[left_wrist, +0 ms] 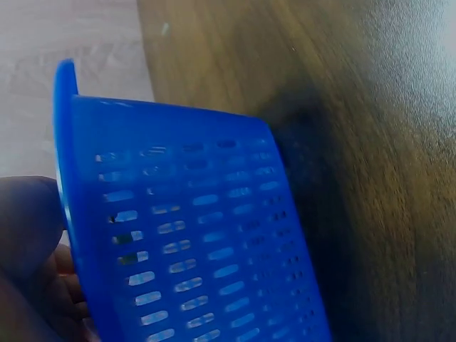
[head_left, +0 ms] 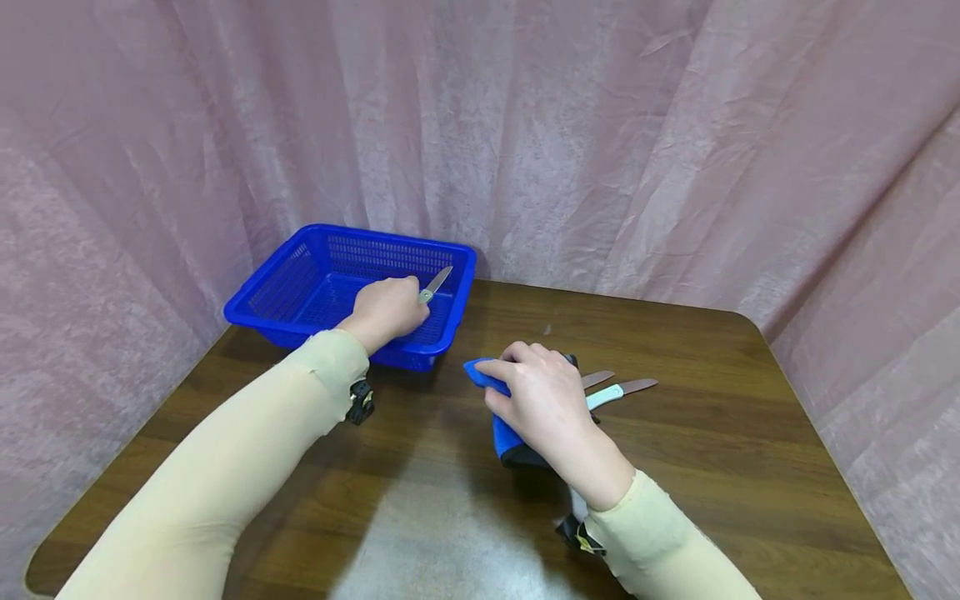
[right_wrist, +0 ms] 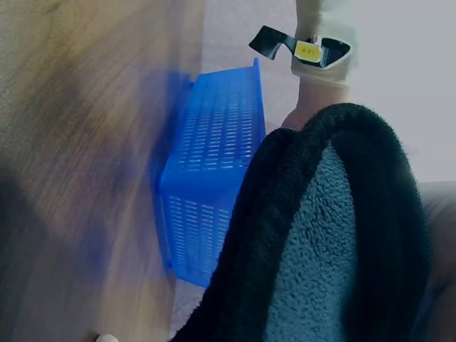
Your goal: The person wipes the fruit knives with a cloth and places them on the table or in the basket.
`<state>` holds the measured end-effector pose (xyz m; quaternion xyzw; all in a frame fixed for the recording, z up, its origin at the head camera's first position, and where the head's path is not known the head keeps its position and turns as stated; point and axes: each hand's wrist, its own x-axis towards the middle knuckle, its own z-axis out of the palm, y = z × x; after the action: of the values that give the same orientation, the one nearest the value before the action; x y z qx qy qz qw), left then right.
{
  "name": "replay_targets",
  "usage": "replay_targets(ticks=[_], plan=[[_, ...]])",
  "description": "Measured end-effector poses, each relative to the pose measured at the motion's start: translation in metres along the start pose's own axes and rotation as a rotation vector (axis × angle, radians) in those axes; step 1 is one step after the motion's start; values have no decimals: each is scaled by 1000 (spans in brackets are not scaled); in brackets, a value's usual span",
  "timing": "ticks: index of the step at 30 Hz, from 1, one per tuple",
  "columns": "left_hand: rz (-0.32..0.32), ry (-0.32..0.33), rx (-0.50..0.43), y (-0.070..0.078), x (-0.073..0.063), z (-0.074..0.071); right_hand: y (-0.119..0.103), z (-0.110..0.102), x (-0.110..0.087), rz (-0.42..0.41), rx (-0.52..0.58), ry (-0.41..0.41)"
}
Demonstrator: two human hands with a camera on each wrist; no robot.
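My left hand (head_left: 386,310) grips the pale handle of a small knife (head_left: 437,285) inside the blue plastic basket (head_left: 258,315), its blade pointing up toward the back right corner. In the left wrist view, the basket's slotted wall (left_wrist: 178,228) hides most of that hand (left_wrist: 28,235). My right hand (head_left: 543,396) holds a bunched blue cloth (head_left: 507,433) with black edging, thumb and fingers around it above the table. In the right wrist view, the folded cloth (right_wrist: 313,249) covers much of the frame. Just right of the right hand lies a knife with a pale handle (head_left: 604,397), beside another blade (head_left: 597,379).
The brown wooden table (head_left: 712,467) carries the basket at its back left. Pink curtains (head_left: 570,150) hang behind the table and at both sides. The other blade's handle is hidden behind the right hand.
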<state>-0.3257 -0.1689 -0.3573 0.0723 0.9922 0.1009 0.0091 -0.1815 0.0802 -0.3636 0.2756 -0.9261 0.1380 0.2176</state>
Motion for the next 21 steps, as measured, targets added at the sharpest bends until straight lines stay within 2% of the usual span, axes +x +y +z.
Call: replay_targets(ticks=[10, 16, 21], plan=[[-43, -107, -19, 1, 7, -2, 0, 2, 0, -6, 4, 3], [-67, -123, -17, 3, 9, -8, 1, 1, -1, -9, 6, 13], [-71, -164, -1, 0, 12, -5, 0, 0, -2, 0, 1, -1]])
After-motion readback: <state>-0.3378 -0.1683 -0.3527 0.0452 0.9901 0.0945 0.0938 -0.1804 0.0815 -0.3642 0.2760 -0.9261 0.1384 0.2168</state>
